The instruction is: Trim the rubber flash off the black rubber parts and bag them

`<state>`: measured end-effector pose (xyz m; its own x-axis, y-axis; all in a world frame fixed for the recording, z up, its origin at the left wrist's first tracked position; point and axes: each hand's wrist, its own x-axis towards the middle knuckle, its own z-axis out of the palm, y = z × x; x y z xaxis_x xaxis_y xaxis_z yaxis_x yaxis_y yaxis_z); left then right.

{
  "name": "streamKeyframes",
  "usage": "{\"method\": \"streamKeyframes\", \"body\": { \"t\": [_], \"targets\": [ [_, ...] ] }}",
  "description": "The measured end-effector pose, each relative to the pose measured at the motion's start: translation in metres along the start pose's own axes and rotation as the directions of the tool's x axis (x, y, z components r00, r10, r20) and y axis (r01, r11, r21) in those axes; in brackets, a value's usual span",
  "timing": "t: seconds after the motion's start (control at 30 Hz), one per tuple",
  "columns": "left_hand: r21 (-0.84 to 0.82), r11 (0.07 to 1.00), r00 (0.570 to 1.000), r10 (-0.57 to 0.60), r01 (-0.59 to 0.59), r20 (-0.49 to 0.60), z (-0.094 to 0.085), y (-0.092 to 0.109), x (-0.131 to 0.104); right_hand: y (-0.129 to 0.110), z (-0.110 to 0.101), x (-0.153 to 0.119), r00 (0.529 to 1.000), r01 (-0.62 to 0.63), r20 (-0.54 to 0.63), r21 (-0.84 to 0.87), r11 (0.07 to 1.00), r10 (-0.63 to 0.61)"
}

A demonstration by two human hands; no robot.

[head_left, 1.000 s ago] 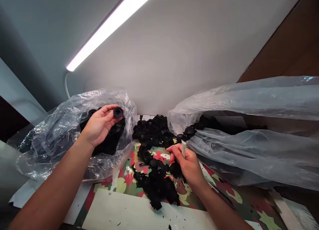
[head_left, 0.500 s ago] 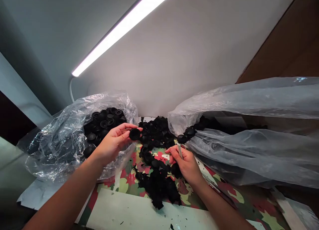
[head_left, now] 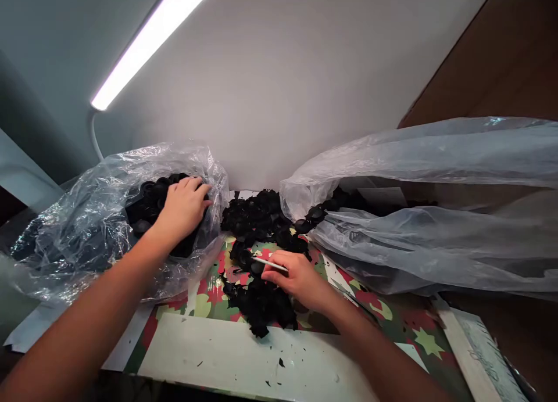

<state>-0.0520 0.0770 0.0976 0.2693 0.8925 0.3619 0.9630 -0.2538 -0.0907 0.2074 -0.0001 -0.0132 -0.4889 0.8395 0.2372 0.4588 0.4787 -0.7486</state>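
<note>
- Grey wall [head_left: 279, 129] behind; lit lamp [head_left: 152, 47] slants above, likely angled so light reaches the bench [head_left: 429, 341], camo-patterned top.
- Left hand [head_left: 185, 207]: palm down, fingers spread and part bent, over round black parts [head_left: 150, 201] inside the left plastic bag [head_left: 87, 216]; can't tell if it grips one.
- Left bag mouth faces the middle, wide open, probably for easy reach.
- Right hand [head_left: 300, 277]: fingers closed in a pinch on a thin white stick [head_left: 272, 264], held pen-like, probably for tip control; tip points left at black pieces, contact unclear.
- Black scraps [head_left: 261, 306] piled centrally, between the hands' work areas, partly on a pale board [head_left: 226, 347].
- Right plastic bag [head_left: 392, 245] gapes toward the middle too, more black pieces [head_left: 316, 213] at its mouth, presumably within right-hand reach.
</note>
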Motion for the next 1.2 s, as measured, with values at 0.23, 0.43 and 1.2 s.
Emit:
{"method": "streamKeyframes", "body": {
  "t": [0.23, 0.43, 1.2],
  "targets": [
    [-0.463, 0.884, 0.838, 0.294, -0.056, 0.459, 0.013, 0.075, -0.062, -0.003, 0.010, -0.002, 0.995, -0.015, 0.093, -0.100, 0.995, 0.024],
    [-0.861, 0.434, 0.875, 0.265, 0.266, 0.404, 0.036, 0.078, -0.071, -0.003, 0.005, 0.000, 0.967, 0.114, -0.211, -0.130, 0.985, -0.140],
    [-0.918, 0.394, 0.970, 0.206, 0.038, 0.129, 0.036, 0.079, -0.050, -0.005, -0.018, 0.024, 0.996, 0.078, -0.008, -0.460, 0.884, -0.092]
  ]
}}
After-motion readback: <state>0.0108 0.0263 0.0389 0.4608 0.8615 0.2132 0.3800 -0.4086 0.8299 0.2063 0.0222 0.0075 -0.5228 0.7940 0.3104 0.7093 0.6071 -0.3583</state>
